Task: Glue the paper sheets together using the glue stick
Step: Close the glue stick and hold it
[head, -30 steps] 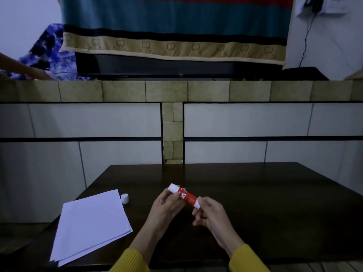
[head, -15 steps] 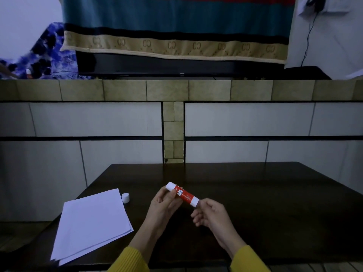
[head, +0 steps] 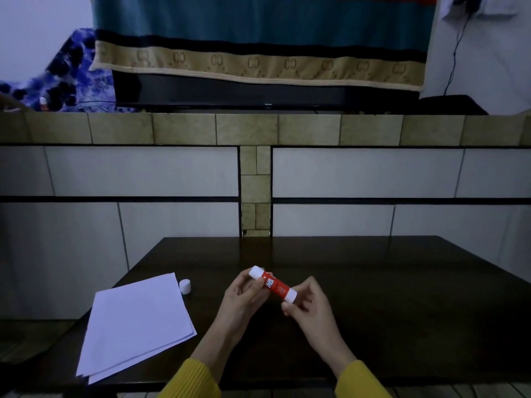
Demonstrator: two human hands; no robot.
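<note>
1. The left hand (head: 244,294) grips the upper part of the glue stick (head: 272,286), fingers curled round the red barrel just below its white far end.
2. The right hand (head: 309,304) pinches the white near end of the stick between thumb and fingertips; looks like the twist base, so likely winding the glue out.
3. The stick is held in the air over the table (head: 373,282), tilted, far end up-left, near end down-right. Whether any glue shows at the tip cannot be told.
4. The cap (head: 185,286) stands on the table just beside the far corner of the paper, so uncapping looks done.
5. The paper sheets (head: 135,326) lie in a loose stack at the left of the table, edges fanned a bit, well apart from both hands. No glue visible on them; nothing stuck yet as far as can be seen.
6. Left to do, by judgement: bring the stick to the paper, spread glue, lay a sheet on top, press. Task is at an early stage.
7. Around: tiled wall (head: 172,173) behind the table, tiled ledge above it with a dark TV (head: 258,93) draped in a striped cloth (head: 258,38), a cable (head: 452,58) on the right wall, blue patterned fabric (head: 66,79) far left.
8. Nothing lies between the hands and the paper; light is dim, which may make glue coverage hard to judge.
</note>
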